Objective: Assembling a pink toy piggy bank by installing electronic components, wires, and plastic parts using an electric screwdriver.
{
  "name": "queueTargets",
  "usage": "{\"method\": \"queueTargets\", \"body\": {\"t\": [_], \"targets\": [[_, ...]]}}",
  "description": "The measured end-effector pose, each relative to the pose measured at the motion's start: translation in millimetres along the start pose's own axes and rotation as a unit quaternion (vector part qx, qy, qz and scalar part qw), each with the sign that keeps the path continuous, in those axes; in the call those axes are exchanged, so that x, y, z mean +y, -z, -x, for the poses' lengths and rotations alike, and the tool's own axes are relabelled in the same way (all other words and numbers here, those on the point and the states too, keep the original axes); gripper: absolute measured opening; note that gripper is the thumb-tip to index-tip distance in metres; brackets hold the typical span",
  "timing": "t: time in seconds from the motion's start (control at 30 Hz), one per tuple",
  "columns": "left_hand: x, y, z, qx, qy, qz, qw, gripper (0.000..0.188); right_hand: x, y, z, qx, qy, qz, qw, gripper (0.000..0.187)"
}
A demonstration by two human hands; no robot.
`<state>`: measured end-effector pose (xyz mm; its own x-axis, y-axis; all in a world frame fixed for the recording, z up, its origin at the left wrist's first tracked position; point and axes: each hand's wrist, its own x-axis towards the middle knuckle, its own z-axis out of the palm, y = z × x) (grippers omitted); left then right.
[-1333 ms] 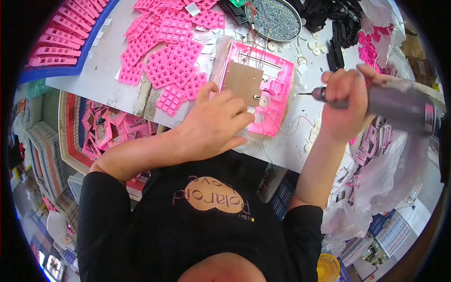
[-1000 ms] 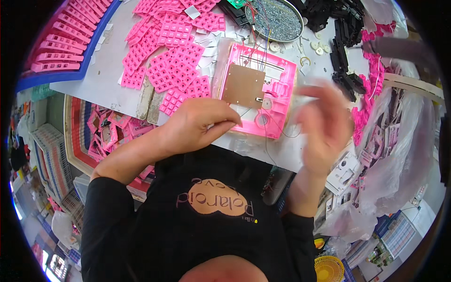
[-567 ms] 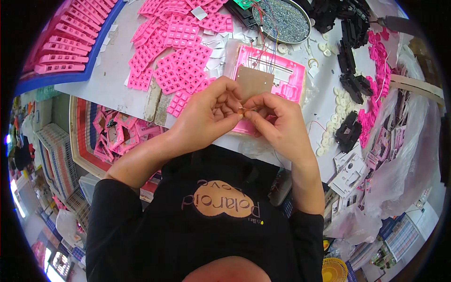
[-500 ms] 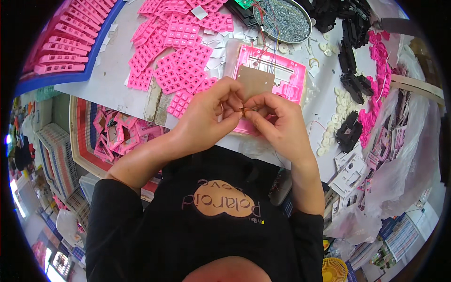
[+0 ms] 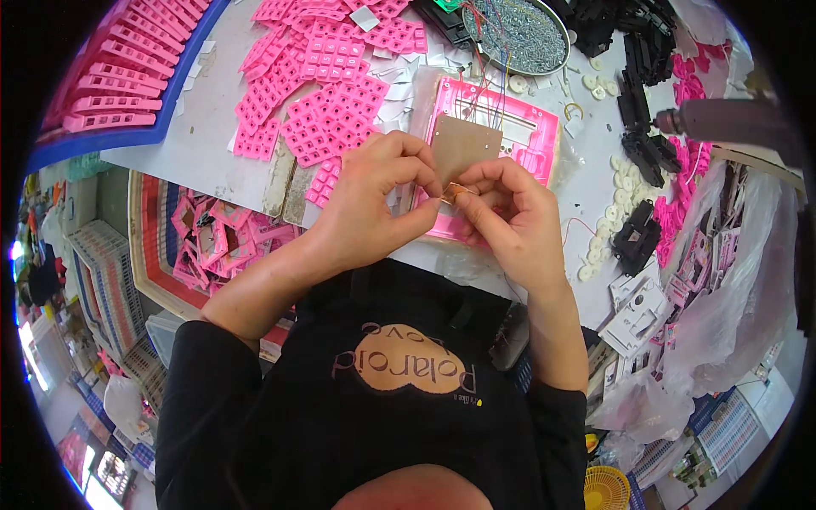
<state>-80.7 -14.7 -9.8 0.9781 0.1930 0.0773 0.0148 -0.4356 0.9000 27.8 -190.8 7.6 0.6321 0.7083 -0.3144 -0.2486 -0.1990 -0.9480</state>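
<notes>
A small copper-coloured metal piece (image 5: pixel 450 192) is being pinched between both hands' closed fingertips, left hand (image 5: pixel 374 200) and right hand (image 5: pixel 510 221), best steadied just above the pink rectangular plastic frame (image 5: pixel 535 140).

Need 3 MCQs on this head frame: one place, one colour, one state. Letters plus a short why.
1. Where is the round tray of small metal parts?
A. far side of the table, beyond the pink frame
B. under the table
C. in the left hand

2. What colour are the keypad sheets?
A. black
B. pink
C. yellow

3. What are the two hands doing?
A. resting flat, apart
B. pinching one small piece together
C. gripping a power tool

Answers: 1 A, it sits past the pink frame. 2 B, all show pink. 3 B, left hand and right hand meet fingertips on a small copper-coloured piece.
</notes>
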Motion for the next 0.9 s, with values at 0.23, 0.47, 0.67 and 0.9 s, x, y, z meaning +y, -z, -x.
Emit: {"method": "queueTargets", "body": {"t": [0.23, 0.47, 0.67, 0.9], "targets": [[-1, -2, 4, 0.001, 0.006, 0.027, 1.0, 0.011, 3, -3, 3, -0.001, 0.008, 0.03, 1.0, 0.009], [2, -1, 4, 0.007, -0.002, 0.01, 1.0, 0.012, 8, -4, 3, 0.006, 0.033, 0.047, 0.998, 0.008], [1, -3, 4, 0.013, 0.009, 0.019, 1.0, 0.011, 6, -4, 3, 0.02, 0.06, 0.107, 0.992, 0.01], [0, -11, 3, 0.061, -0.012, 0.045, 0.997, 0.012, 3, -14, 12, 0.065, 0.212, 0.246, 0.943, 0.021]]}}
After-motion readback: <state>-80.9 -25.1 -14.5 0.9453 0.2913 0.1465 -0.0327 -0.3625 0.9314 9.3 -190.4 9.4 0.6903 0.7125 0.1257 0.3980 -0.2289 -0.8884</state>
